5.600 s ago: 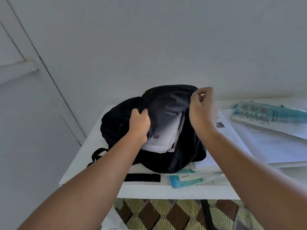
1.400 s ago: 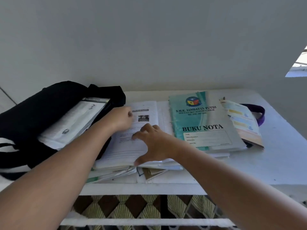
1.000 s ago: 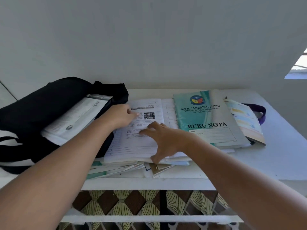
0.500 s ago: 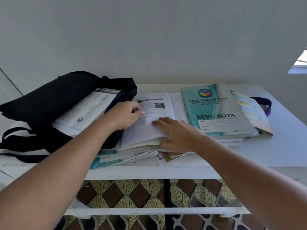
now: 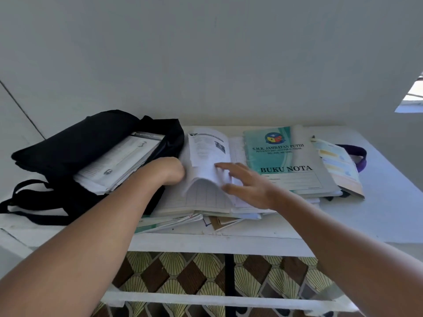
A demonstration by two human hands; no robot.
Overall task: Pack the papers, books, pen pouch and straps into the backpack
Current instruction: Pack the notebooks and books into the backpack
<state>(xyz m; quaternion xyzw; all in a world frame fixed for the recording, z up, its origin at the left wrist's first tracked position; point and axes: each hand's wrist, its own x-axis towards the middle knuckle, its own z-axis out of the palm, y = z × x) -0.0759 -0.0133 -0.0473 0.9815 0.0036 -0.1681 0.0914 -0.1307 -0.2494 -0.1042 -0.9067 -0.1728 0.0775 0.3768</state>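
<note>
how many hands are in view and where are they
2. The left hand grips the lifted page edge of the open book beside the backpack; the right hand rests open on its pages.

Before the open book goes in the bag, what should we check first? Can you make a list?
1. Backpack mouth open: ok, papers stick out of it.
2. Left hand holds the open book: cannot tell, its fingers are hidden behind the pages.
3. Right hand free to help: ok, fingers spread over the pages.
4. Book closed: not ok, pages curl up.
5. Green notebook clear of the book: ok, it lies beside it.
</note>
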